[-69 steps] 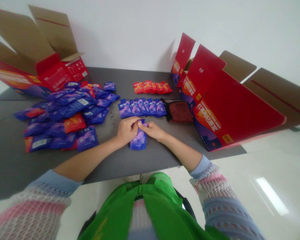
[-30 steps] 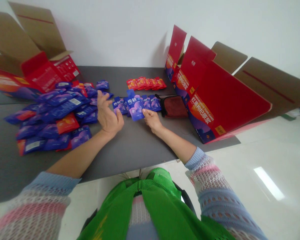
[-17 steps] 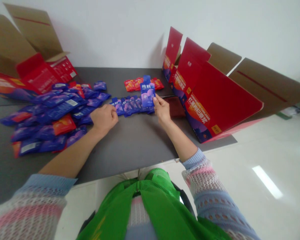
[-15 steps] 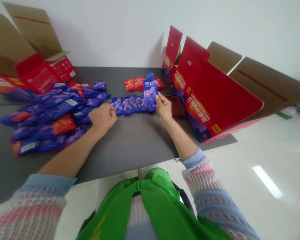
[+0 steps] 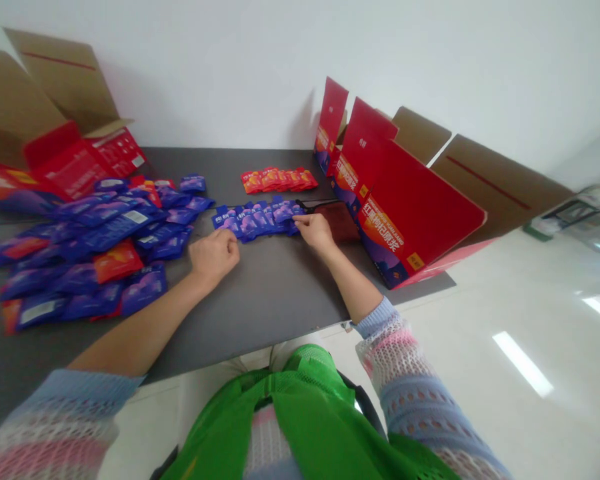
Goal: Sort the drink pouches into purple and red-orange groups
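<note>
A row of overlapping purple sachets [image 5: 253,221] lies across the middle of the dark table. At its right end, my right hand [image 5: 316,232] pinches the edge of one purple sachet [image 5: 285,211], which lies over the others. My left hand [image 5: 214,257] is closed in a loose fist just below the row's left end, and no sachet shows in it. Behind the purple row is a second row, of overlapping red-orange sachets [image 5: 279,179]. To the left spreads a loose heap of mostly purple sachets [image 5: 115,230] with a few red ones among them.
Open red cartons [image 5: 420,193] line the table's right side, flaps raised. Another open carton [image 5: 73,160] stands at the back left behind the heap. A dark brown flat item [image 5: 337,222] lies beside my right hand. The grey table [image 5: 260,293] meets a white wall.
My right hand has lowered the purple sachet from upright above the row down onto its right end. My left hand stays closed near the left end. The view has shifted slightly.
</note>
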Action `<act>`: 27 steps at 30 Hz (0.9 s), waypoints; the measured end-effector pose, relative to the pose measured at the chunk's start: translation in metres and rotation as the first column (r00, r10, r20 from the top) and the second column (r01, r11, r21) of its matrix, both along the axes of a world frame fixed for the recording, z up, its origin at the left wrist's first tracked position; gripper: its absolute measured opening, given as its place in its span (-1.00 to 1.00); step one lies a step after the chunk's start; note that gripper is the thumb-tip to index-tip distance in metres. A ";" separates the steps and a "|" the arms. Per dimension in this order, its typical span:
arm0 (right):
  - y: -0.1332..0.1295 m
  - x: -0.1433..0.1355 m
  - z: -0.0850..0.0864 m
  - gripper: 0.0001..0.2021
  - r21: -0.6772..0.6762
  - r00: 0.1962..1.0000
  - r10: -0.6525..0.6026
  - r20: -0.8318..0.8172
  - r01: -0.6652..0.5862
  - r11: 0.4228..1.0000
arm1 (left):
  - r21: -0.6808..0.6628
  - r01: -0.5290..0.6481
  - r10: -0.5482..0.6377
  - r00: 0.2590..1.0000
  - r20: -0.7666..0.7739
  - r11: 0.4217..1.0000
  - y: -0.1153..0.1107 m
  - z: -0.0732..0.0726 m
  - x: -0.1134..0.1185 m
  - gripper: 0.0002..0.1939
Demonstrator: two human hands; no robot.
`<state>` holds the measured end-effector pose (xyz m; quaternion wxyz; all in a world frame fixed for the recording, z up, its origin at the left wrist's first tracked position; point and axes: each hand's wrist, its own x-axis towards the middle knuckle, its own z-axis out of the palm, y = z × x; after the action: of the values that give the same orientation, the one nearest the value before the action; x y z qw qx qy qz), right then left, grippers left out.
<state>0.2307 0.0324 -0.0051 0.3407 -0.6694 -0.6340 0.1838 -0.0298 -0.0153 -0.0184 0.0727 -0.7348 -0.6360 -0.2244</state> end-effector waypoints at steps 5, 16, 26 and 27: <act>-0.027 -0.004 0.032 -0.60 0.095 0.966 -0.038 0.257 0.014 0.995 | -0.032 0.052 -0.054 0.997 -0.060 0.998 -0.023 0.004 0.012 -0.68; 0.007 -0.020 0.006 -0.47 -0.087 0.806 0.244 0.539 -0.235 0.968 | -0.102 0.051 -0.063 0.990 -0.126 0.994 -0.012 0.002 0.016 -0.66; -0.038 -0.028 0.010 -0.53 0.078 0.854 0.162 0.495 -0.229 0.970 | -0.095 -0.020 0.013 0.997 -0.081 0.995 -0.006 0.004 0.011 -0.67; -0.039 -0.030 0.012 -0.57 0.097 0.867 0.131 0.481 -0.202 0.975 | -0.100 -0.030 0.023 0.997 -0.076 0.995 -0.011 0.008 0.013 -0.67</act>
<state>0.2010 -0.0071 0.0064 0.2064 -0.6102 -0.7649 -0.0023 -0.0163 -0.0261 -0.0106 0.0622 -0.7369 -0.6530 -0.1633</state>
